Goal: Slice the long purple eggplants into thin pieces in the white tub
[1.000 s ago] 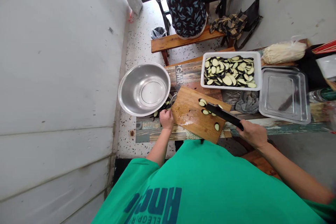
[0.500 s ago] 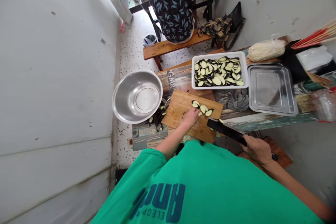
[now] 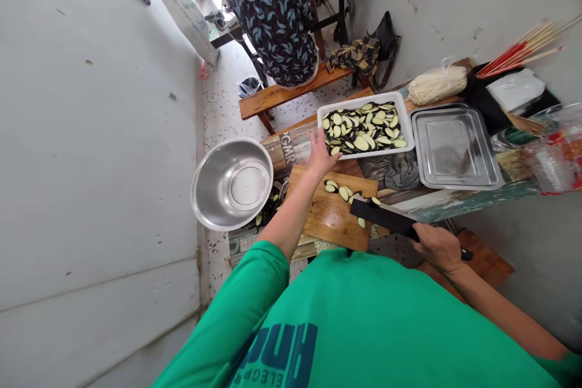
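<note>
My left hand (image 3: pixel 322 156) is at the near left corner of a white plastic tray (image 3: pixel 411 123), fingers spread along its side and thumb out over the front rim. Many eggplant slices (image 3: pixel 361 143) with dark skin and pale flesh fill the tray. My right hand (image 3: pixel 439 247) grips the handle of a black-bladed cleaver (image 3: pixel 386 216), its blade over the right edge of a wooden cutting board (image 3: pixel 331 218). A few cut eggplant slices (image 3: pixel 344 193) lie on the board, and one slice (image 3: pixel 375 200) rests by the blade.
A large steel bowl (image 3: pixel 231 182) stands left of the board, beside dark eggplant trimmings (image 3: pixel 269 209). Right of the tray are a grey cloth (image 3: pixel 402 171), a clear-lidded steel tray (image 3: pixel 457 148) and red-ended skewers (image 3: pixel 522 51). Across the table, a person (image 3: pixel 277 24) sits on a wooden bench (image 3: pixel 254 106).
My left hand has left the slices on the board and reached forward to the white tray's corner. My right hand still holds the cleaver near the board's right edge. The view has shifted slightly.
</note>
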The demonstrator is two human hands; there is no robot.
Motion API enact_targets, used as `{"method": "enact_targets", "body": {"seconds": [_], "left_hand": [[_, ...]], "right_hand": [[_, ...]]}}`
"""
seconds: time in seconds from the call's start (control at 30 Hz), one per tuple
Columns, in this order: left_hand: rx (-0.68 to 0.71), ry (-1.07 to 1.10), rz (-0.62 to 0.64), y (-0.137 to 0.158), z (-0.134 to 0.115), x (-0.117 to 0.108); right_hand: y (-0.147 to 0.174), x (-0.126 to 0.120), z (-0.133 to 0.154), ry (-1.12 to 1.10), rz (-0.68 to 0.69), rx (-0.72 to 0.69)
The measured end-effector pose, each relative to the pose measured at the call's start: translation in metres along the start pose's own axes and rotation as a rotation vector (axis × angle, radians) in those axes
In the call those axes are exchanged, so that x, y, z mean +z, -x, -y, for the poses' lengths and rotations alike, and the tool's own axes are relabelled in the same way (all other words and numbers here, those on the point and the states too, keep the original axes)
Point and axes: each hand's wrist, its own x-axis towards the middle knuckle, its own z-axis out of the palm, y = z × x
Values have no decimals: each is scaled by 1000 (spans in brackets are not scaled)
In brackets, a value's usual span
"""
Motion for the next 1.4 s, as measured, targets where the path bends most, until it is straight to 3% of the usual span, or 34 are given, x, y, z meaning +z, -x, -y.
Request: {"method": "enact_targets", "body": {"seconds": [0.07,0.17,0.23,0.27,0.33,0.43,0.57,0.63,0.73,0.9,1.0,1.1,1.23,1.33,1.4], "left_hand": [[101,-18,159,8,-11,6],[276,22,641,47,-28,22],[282,25,864,70,-35,32],[248,26,889,76,-36,36],[153,42,803,73,-33,38],[28,67,505,36,-23,32],[12,100,141,-12,-5,22],[29,76,17,-6,5,18],[-19,-2,-64,42,21,18],[-136,-107,146,131,37,36],[-92,-77,200,156,25,57],[-90,-45,170,172,7,81],[-147,-38,54,184,-9,93],[-85,14,-62,170,-24,75],[16,64,-133,142,-40,57]], "right_hand": [[-8,-4,-2,-16,9,-38],[-23,-11,-6,-27,-4,-134],[-32,-17,-9,-33,-5,-178],[-35,-19,-9,-44,7,-189],[-38,-19,-9,-96,61,-187],[-30,-8,-2,-296,198,-81],[1,22,24,-882,384,350],[16,37,40,-1144,438,596],[27,54,60,-1265,443,788],[17,68,86,-1315,403,834],[-2,67,107,-1331,386,833],[-25,62,132,-1311,385,787],[-42,50,159,-1333,387,709],[-50,27,159,-1322,321,649],[-65,3,148,-1258,224,608]]}}
